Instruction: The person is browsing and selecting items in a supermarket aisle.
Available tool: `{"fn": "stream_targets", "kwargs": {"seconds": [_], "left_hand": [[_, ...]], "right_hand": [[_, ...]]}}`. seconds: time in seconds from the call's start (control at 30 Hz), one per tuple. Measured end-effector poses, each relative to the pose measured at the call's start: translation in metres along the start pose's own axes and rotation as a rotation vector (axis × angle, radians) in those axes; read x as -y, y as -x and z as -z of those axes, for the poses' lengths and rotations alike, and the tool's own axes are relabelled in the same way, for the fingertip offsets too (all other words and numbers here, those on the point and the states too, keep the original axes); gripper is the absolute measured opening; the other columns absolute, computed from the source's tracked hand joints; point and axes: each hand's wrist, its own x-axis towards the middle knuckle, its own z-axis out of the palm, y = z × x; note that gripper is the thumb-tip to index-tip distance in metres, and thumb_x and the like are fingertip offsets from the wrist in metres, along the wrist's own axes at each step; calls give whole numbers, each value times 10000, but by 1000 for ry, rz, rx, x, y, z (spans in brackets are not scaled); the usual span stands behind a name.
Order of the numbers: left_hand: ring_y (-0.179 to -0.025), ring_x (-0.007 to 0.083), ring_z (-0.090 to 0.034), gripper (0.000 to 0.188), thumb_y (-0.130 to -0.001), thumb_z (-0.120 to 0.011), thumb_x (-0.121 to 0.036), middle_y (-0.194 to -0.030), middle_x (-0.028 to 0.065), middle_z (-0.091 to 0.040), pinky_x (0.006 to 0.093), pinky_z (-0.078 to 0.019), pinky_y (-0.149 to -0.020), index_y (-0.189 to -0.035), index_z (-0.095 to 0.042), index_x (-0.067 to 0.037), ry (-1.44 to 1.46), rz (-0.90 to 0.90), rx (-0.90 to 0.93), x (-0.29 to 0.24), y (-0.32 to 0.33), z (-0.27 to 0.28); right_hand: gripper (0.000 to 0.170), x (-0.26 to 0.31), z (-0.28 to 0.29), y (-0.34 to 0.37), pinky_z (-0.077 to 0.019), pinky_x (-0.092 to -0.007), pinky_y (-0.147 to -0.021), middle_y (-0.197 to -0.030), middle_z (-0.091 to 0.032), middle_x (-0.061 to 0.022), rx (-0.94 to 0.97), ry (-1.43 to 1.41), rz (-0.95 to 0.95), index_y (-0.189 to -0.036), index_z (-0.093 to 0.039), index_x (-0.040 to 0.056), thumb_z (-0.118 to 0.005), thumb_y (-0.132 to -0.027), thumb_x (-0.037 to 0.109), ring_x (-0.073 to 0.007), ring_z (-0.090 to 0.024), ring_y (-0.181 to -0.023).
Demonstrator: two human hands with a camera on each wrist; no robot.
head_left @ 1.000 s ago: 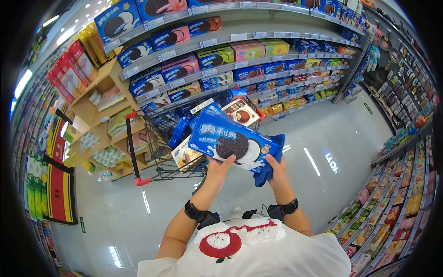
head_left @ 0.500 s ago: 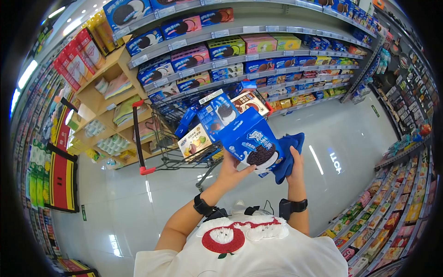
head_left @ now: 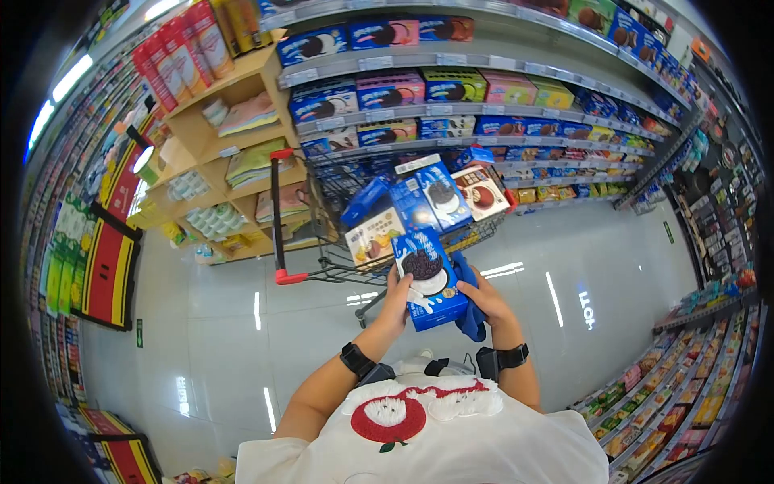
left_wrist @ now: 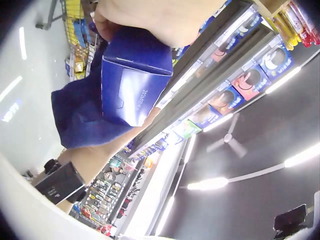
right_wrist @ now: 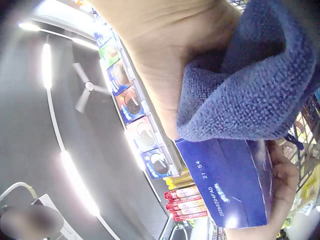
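Fingers of the left hand (head_left: 393,302) are curling around one side of the blue box (head_left: 431,278), the thumb lying on its front; those of the right hand (head_left: 488,301) are gripping the opposite side, bunching a soft cloth (head_left: 471,321) against it. The box is hanging between them near the shopping cart (head_left: 292,277). The carton is probably behaving as light, stiff, slightly slick and crushable, its opposite edges offering the safest hold.
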Motion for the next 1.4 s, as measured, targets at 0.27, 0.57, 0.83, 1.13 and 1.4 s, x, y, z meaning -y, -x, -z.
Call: {"fn": "stream_targets", "kwargs": {"seconds": [0.27, 0.57, 0.83, 1.13, 1.4], "left_hand": [[-958, 165, -574, 520, -886, -457, -297, -1193, 70, -463, 336, -522, -739, -1316, -192, -172, -205, 227, 40, -43, 1, 86], [-927, 149, -568, 705, -869, -514, -343, -1144, 96, -501, 305, -494, -700, -1390, -83, -146, -518, 290, 169, -67, 9, 145], [-967, 173, -551, 759, -839, -587, -279, -1166, 125, -498, 302, -474, -728, -1394, -95, -119, -290, 177, 231, -84, -33, 133], [-955, 163, -559, 551, -828, -577, -171, -1118, 91, -538, 292, -472, -756, -1306, -325, -65, -133, 22, -170, -111, -168, 142], [-837, 123, -578, 321, -843, -523, -156, -966, 33, -595, 278, -478, -715, -1144, -490, -50, -89, -7, -381, -113, -257, 163]], "right_hand": [[670, -9, -77, -42, -430, -307, -856, -1159, -503, -136, 30, 35, -162, -1277, -346, -18, -677, -740, 209, -187, -521, -1004], [665, -37, -121, -57, -419, -304, -868, -1134, -513, -123, -67, 67, -119, -1262, -361, -8, -687, -709, 167, -188, -516, -1011], [664, -1, -121, -84, -427, -300, -854, -1133, -518, -109, -123, 36, -35, -1283, -353, 5, -681, -717, 120, -175, -519, -1003], [684, -5, -97, -264, -407, -305, -876, -1116, -525, -117, 5, 280, -28, -1233, -388, -7, -728, -690, 231, -195, -517, -1006], [656, -24, -85, -385, -463, -315, -801, -1066, -541, -105, 119, 101, -159, -1214, -386, 14, -741, -687, 177, -188, -547, -944]]}}
